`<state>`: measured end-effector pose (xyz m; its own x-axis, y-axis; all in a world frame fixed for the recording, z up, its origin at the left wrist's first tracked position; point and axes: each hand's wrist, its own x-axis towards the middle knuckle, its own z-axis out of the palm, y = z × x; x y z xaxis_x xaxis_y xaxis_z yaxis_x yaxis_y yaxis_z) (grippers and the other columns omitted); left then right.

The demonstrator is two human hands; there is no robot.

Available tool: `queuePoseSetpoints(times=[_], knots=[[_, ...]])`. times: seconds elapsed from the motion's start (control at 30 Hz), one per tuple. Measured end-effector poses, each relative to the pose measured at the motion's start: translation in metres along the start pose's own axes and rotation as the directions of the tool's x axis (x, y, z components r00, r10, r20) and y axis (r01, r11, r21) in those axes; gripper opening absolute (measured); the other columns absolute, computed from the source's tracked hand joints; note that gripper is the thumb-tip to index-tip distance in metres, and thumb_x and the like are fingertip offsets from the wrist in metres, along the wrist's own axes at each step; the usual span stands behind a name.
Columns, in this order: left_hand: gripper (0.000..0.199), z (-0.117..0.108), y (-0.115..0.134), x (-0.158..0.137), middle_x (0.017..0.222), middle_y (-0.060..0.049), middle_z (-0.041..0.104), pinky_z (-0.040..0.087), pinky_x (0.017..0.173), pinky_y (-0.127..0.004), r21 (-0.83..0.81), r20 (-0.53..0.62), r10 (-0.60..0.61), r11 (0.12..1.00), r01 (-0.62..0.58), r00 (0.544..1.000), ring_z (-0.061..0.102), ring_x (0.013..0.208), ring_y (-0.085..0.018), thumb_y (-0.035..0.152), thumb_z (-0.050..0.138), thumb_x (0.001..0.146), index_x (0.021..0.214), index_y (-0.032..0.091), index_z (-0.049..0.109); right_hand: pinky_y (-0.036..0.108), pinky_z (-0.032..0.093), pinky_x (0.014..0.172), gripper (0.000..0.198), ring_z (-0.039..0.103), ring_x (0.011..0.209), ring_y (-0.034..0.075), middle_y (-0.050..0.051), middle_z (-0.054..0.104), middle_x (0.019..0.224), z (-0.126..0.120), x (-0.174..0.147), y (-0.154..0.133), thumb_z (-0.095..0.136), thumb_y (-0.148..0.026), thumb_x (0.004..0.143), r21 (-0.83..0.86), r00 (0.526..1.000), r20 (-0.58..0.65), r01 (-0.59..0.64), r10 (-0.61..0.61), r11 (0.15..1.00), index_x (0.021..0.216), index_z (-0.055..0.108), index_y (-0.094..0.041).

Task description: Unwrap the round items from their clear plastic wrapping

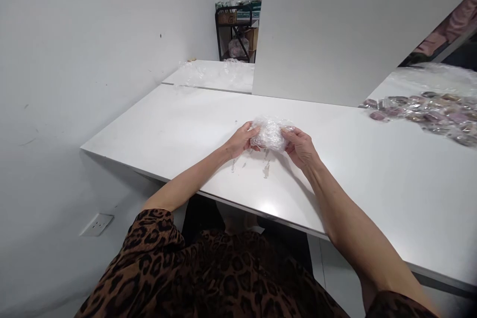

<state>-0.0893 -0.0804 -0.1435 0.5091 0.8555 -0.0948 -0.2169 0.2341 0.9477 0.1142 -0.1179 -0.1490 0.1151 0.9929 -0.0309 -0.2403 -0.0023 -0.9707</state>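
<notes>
Between my two hands is a crumpled bundle of clear plastic wrap (273, 134), held just over the middle of the white table. My left hand (244, 139) grips its left end, thumb on top and fingers underneath. At the right end my right hand (300, 145) pinches the plastic between thumb and fingers. Whether anything lies inside the bundle I cannot tell. Several dull marks show on the tabletop below it.
The white table (167, 129) meets a wall on the left. An upright white panel (316, 30) stands behind it. Many plastic-wrapped, reddish-brown pieces (428, 112) lie at the right. Loose clear film (197, 73) is at the back left, before a black shelf (238, 25).
</notes>
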Motion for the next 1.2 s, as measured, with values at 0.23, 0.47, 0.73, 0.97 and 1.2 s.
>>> queuePoseSetpoints(times=[0.23, 0.47, 0.73, 0.97, 1.2], knots=[[0.058, -0.01, -0.016, 0.006, 0.116, -0.006, 0.07, 0.054, 0.082, -0.026, 0.042, -0.039, 0.141, 0.989, -0.139, 0.989, 0.066, 0.094, -0.014, 0.049, 0.09, 0.074, 0.119, 0.02, 0.067, 0.03, 0.046, 0.064, 0.039, 0.052, 0.069, 0.014, -0.001, 0.06, 0.075, -0.001, -0.004, -0.001, 0.085, -0.053, 0.065, -0.142, 0.988, 0.006, 0.156, -0.157, 0.977, 0.077, 0.064, -0.023], [0.035, -0.011, -0.014, -0.002, 0.082, -0.001, 0.067, 0.049, 0.07, -0.028, 0.339, -0.006, 0.135, 0.933, -0.125, 0.991, 0.062, 0.069, -0.01, 0.04, 0.084, 0.08, 0.098, 0.015, 0.066, 0.035, 0.049, 0.075, 0.037, 0.054, 0.079, 0.017, 0.001, 0.061, 0.084, -0.012, 0.003, -0.002, 0.086, -0.045, 0.064, -0.311, 0.915, -0.147, 0.319, -0.376, 0.896, 0.082, 0.061, -0.024], [0.045, -0.008, -0.013, -0.011, 0.081, -0.003, 0.064, 0.049, 0.064, -0.028, 0.43, 0.201, 0.051, 0.893, -0.135, 0.978, 0.058, 0.065, -0.011, 0.057, 0.066, 0.093, 0.119, 0.02, 0.065, 0.031, 0.043, 0.057, 0.047, 0.045, 0.059, 0.012, -0.003, 0.05, 0.07, -0.008, -0.011, -0.02, 0.087, -0.055, 0.073, -0.241, 0.927, -0.076, 0.34, -0.367, 0.909, 0.078, 0.051, -0.025], [0.066, 0.001, -0.027, -0.008, 0.139, -0.014, 0.058, 0.054, 0.087, -0.033, 0.474, 0.075, 0.305, 0.827, -0.303, 0.949, 0.059, 0.114, -0.026, 0.056, 0.085, 0.077, 0.13, 0.023, 0.066, 0.039, 0.059, 0.08, 0.039, 0.068, 0.085, 0.019, 0.003, 0.07, 0.097, 0.003, -0.027, -0.028, 0.084, -0.054, 0.078, -0.05, 0.929, 0.221, 0.314, -0.296, 0.948, 0.098, 0.066, -0.027], [0.036, 0.002, -0.018, -0.003, 0.121, -0.007, 0.073, 0.054, 0.105, -0.041, -0.114, -0.199, 0.156, 0.977, -0.181, 0.967, 0.069, 0.114, -0.024, 0.039, 0.067, 0.096, 0.129, 0.025, 0.068, 0.046, 0.053, 0.101, 0.042, 0.064, 0.115, 0.025, 0.006, 0.072, 0.121, -0.008, -0.014, -0.011, 0.08, -0.059, 0.083, -0.35, 0.938, 0.154, 0.346, -0.31, 0.871, 0.11, 0.072, -0.028]])
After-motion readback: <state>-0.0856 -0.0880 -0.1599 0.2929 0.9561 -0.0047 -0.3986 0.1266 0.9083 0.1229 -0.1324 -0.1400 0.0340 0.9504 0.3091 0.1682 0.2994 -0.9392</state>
